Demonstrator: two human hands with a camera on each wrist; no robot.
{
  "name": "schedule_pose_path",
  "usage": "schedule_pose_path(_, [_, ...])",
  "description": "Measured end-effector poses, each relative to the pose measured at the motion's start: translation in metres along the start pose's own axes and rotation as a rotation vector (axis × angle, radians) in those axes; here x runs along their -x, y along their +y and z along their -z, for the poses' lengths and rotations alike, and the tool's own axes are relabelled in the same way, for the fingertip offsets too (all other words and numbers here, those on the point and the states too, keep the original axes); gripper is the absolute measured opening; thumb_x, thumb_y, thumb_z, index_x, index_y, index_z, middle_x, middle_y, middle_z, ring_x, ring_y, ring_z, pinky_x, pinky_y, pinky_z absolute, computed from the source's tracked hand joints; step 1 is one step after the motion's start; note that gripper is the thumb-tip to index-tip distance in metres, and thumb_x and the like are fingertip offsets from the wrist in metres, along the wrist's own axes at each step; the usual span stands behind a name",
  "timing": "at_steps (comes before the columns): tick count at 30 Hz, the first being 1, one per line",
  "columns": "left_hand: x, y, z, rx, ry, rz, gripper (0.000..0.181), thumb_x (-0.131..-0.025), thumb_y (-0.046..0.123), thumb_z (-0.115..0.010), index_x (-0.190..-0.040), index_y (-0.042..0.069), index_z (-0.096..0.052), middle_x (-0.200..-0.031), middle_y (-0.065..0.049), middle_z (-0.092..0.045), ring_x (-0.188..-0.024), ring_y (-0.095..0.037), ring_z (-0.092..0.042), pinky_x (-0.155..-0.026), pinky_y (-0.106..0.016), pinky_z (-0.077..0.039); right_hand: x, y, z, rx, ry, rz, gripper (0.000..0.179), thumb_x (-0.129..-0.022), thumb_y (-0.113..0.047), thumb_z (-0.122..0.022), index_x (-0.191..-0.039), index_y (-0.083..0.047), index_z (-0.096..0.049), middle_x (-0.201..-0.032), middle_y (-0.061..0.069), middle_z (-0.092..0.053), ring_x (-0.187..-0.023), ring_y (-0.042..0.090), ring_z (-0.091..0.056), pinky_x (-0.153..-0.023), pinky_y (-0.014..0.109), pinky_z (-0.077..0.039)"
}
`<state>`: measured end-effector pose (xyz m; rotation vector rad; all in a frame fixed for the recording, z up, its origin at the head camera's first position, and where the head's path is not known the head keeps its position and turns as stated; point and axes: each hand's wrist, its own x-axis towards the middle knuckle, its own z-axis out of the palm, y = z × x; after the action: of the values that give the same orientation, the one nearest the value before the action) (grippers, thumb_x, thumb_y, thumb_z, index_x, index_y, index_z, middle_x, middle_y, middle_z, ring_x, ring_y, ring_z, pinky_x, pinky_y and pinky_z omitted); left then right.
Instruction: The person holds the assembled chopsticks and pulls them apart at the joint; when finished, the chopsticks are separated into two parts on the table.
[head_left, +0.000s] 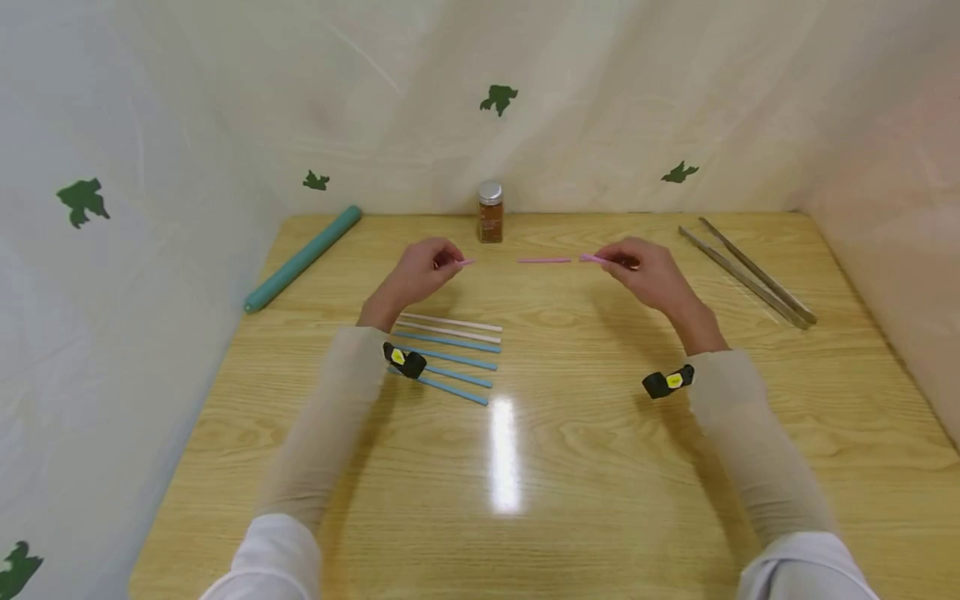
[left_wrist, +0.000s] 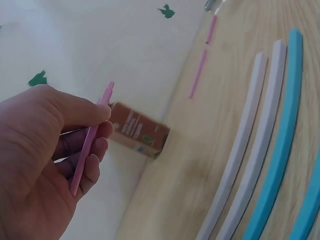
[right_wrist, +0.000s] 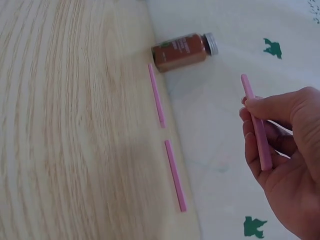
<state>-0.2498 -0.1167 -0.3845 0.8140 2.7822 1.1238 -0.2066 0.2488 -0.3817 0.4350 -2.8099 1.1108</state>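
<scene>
In the head view my left hand [head_left: 423, 271] is above the far half of the table, left of a jar. It pinches a thin pink stick [left_wrist: 92, 132] between thumb and fingers, as the left wrist view shows. My right hand [head_left: 645, 265] pinches another thin pink stick [right_wrist: 258, 130], farther right. Two more pink sticks lie end to end with a small gap along the table's far edge; the right wrist view shows the first stick [right_wrist: 156, 95] beside the jar and the second stick [right_wrist: 175, 176] farther from it.
The glass jar [head_left: 491, 218] of brown contents has a silver lid. White sticks [head_left: 450, 321] and several blue sticks [head_left: 450, 360] lie partly under my left wrist. A teal rod [head_left: 303, 260] is at far left, metal tongs [head_left: 750, 275] at far right. Pale sheeting [head_left: 405, 108] surrounds the table [head_left: 570, 467].
</scene>
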Motion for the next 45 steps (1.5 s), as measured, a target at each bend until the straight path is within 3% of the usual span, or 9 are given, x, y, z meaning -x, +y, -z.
schedule_pose_path(6, [-0.015, 0.011, -0.025, 0.030, -0.062, 0.004, 0.014, -0.093, 0.005, -0.057, -0.102, -0.003, -0.064, -0.095, -0.016, -0.064, -0.086, -0.024, -0.057, -0.078, -0.033, -0.048, 0.004, 0.021, 0.004, 0.040, 0.018, -0.058, 0.021, -0.094, -0.017, -0.061, -0.109, -0.004, -0.068, -0.104, 0.015, -0.066, -0.090, 0.026, -0.059, -0.077, 0.038, -0.046])
schedule_pose_path(17, [-0.048, 0.019, -0.068, -0.061, -0.065, -0.013, 0.013, -0.092, 0.007, -0.061, -0.100, -0.001, -0.069, -0.097, -0.015, -0.067, -0.091, -0.024, -0.059, -0.085, -0.032, -0.048, 0.005, 0.050, 0.008, 0.077, -0.015, -0.159, 0.026, -0.096, -0.022, -0.059, -0.111, -0.002, -0.066, -0.107, 0.019, -0.064, -0.092, 0.029, -0.058, -0.077, 0.040, -0.044])
schedule_pose_path(22, [-0.058, 0.024, -0.084, -0.029, -0.058, -0.022, 0.011, -0.091, 0.002, -0.061, -0.098, -0.003, -0.068, -0.098, -0.016, -0.067, -0.092, -0.024, -0.060, -0.085, -0.032, -0.049, -0.002, 0.060, 0.003, 0.069, -0.028, -0.152, 0.024, -0.095, -0.017, -0.059, -0.110, 0.000, -0.066, -0.107, 0.022, -0.064, -0.094, 0.033, -0.058, -0.080, 0.043, -0.046])
schedule_pose_path(31, [-0.077, 0.031, -0.112, -0.062, -0.064, -0.018, 0.013, -0.090, 0.000, -0.057, -0.099, 0.000, -0.067, -0.098, -0.012, -0.064, -0.096, -0.023, -0.056, -0.088, -0.031, -0.045, -0.017, 0.074, -0.015, 0.058, -0.047, -0.141, 0.019, -0.093, -0.012, -0.063, -0.106, 0.001, -0.069, -0.106, 0.021, -0.064, -0.095, 0.032, -0.058, -0.085, 0.047, -0.046])
schedule_pose_path(40, [-0.083, 0.036, -0.130, -0.072, -0.079, 0.017, 0.015, -0.094, 0.004, -0.056, -0.103, 0.001, -0.067, -0.103, -0.011, -0.063, -0.100, -0.022, -0.057, -0.092, -0.031, -0.045, -0.026, 0.073, -0.025, 0.048, -0.054, -0.105, 0.017, -0.092, -0.012, -0.064, -0.102, 0.000, -0.070, -0.103, 0.020, -0.065, -0.093, 0.031, -0.057, -0.084, 0.044, -0.045])
schedule_pose_path(45, [-0.084, 0.038, -0.138, -0.052, -0.034, 0.031, 0.014, -0.093, 0.005, -0.058, -0.102, 0.003, -0.069, -0.102, -0.010, -0.062, -0.099, -0.021, -0.057, -0.091, -0.030, -0.046, -0.029, 0.074, -0.026, 0.062, -0.048, -0.080, 0.015, -0.090, -0.010, -0.066, -0.099, 0.000, -0.071, -0.100, 0.019, -0.065, -0.091, 0.030, -0.057, -0.080, 0.042, -0.045])
